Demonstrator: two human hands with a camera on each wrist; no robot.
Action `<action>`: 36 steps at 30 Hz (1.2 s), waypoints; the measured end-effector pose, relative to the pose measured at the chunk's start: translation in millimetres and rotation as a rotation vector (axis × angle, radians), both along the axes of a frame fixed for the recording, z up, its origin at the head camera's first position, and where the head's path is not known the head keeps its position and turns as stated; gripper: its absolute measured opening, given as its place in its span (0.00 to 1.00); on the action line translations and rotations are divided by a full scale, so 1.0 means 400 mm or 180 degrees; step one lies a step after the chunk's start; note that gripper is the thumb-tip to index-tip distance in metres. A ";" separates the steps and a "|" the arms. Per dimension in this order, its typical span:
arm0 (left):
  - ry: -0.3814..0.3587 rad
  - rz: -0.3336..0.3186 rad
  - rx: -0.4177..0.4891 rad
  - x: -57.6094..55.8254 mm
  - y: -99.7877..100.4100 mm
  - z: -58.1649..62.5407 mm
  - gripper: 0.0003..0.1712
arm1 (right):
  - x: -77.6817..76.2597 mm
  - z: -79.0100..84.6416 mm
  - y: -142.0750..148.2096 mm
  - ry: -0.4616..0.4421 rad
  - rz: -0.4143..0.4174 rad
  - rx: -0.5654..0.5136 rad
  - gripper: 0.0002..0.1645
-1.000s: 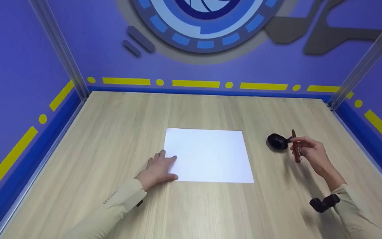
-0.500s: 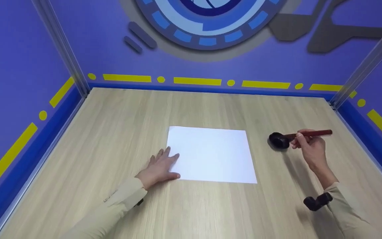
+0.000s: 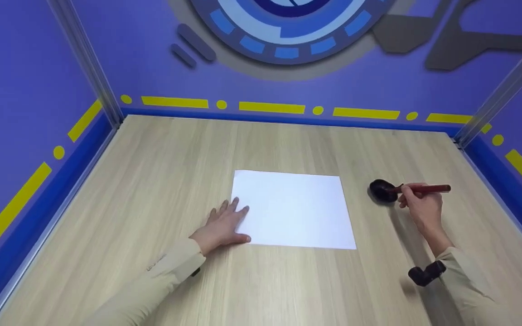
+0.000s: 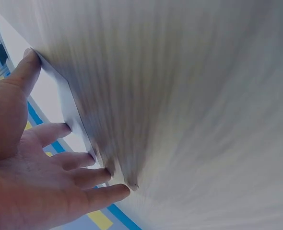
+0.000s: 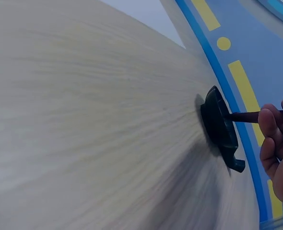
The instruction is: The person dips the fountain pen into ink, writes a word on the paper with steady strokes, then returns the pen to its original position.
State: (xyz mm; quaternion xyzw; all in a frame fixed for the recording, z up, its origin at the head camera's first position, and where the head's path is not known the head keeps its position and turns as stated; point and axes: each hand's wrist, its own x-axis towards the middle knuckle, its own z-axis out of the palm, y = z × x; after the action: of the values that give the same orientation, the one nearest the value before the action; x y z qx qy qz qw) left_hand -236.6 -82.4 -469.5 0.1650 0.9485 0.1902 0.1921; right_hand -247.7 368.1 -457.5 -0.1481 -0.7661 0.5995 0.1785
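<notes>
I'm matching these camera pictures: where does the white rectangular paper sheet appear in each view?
Head: white paper sheet at centre.
Left wrist: sheet at left, partly hidden by the left hand.
Right wrist: sheet at top, cut off.
Shared landmark: yellow-dashed blue wall.

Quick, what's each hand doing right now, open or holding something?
Left hand: open, on the edge of the white paper.
Right hand: closed, holding a dark red stick by the black dish.

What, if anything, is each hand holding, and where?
The right hand pinches a dark red pen-like tool by its shaft, nearer the end toward the black dish. The left hand grips nothing; it rests on the paper.
</notes>
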 end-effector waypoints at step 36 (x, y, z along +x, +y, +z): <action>0.0058 0.0004 -0.0106 -0.002 0.005 -0.004 0.47 | -0.101 -0.002 -0.477 0.0017 0.1066 -0.0148 0.09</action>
State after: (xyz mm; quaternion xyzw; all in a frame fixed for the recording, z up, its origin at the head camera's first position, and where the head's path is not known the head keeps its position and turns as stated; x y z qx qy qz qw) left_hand -237.3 -80.5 -471.0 0.1628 0.9534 0.1730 0.1860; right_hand -288.0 177.2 -458.3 -0.0208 -0.7655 0.6387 0.0747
